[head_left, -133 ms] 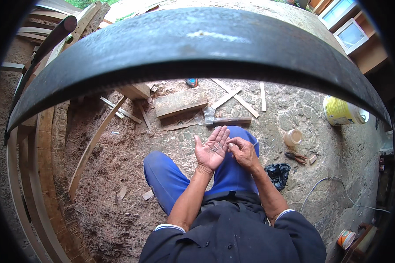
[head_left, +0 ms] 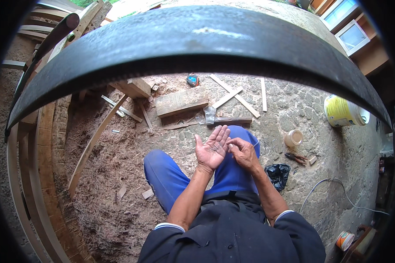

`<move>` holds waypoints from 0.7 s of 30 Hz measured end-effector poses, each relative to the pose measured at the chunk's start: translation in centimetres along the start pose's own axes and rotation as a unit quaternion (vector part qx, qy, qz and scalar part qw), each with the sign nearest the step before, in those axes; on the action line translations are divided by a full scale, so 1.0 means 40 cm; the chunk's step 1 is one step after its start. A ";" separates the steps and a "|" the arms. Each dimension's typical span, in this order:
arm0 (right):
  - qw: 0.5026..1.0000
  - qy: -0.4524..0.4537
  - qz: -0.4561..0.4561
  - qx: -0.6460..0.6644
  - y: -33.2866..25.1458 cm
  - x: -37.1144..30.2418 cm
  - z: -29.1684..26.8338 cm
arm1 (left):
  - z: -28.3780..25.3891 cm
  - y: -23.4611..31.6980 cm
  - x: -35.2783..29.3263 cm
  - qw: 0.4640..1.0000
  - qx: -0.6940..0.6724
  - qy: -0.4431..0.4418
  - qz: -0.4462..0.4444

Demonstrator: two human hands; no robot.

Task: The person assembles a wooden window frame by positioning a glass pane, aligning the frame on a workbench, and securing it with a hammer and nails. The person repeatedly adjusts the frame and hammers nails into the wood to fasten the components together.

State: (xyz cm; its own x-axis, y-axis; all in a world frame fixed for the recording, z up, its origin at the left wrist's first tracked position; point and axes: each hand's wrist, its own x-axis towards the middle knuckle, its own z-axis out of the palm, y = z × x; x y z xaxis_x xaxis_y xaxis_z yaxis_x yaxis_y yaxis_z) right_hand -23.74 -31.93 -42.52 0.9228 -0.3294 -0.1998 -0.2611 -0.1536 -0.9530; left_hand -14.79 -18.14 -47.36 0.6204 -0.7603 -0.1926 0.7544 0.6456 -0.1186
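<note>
My left hand [head_left: 211, 149] is held palm up above my thigh, its fingers stretched out. Several small thin metal pieces, looking like nails [head_left: 217, 148], lie loose on the palm. Close beside it, my right hand [head_left: 244, 153] has thumb and forefinger pinched together at the edge of the left palm. Whatever sits between those fingertips is too small to make out. Beyond the hands, a hammer [head_left: 228, 119] lies on the ground, its head partly covered by a clear plastic bag [head_left: 200, 117].
A thick wood block [head_left: 182, 102], crossed thin slats [head_left: 230, 96] and a tape measure [head_left: 192, 80] lie ahead. To the right are a round tub [head_left: 292, 138], pliers [head_left: 296, 158], a black bag [head_left: 278, 175] and a yellow bucket [head_left: 340, 111]. A dark curved band [head_left: 193, 37] blocks the upper view.
Both hands keep the same pose. The dark band sits slightly higher in the picture, uncovering more of the tape measure.
</note>
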 end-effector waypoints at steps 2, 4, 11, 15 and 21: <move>1.000 -0.001 0.001 0.002 -0.001 -0.003 0.003 | -0.002 0.000 0.000 1.000 -0.002 -0.020 -0.005; 1.000 -0.002 0.001 0.007 -0.005 -0.006 0.006 | -0.001 0.000 0.001 1.000 0.009 -0.020 -0.002; 0.998 0.038 -0.002 0.043 0.037 0.020 -0.035 | 0.013 0.013 0.019 1.000 0.004 -0.026 0.000; 0.977 0.212 0.025 -0.020 0.209 0.077 -0.200 | -0.026 0.041 0.017 0.999 0.045 -0.014 -0.006; 0.918 0.314 0.239 -0.041 0.588 0.069 -0.407 | -0.164 0.148 -0.036 0.878 0.303 0.364 0.067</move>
State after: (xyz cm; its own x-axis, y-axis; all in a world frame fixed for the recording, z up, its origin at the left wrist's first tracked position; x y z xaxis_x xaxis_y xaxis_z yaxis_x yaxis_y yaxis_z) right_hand -31.96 -51.61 -61.78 0.3587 -0.8458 -0.3950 -0.6379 0.0868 -0.7652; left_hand -12.63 -12.77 -54.17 0.5767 -0.2910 -0.7634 0.7981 0.4003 0.4504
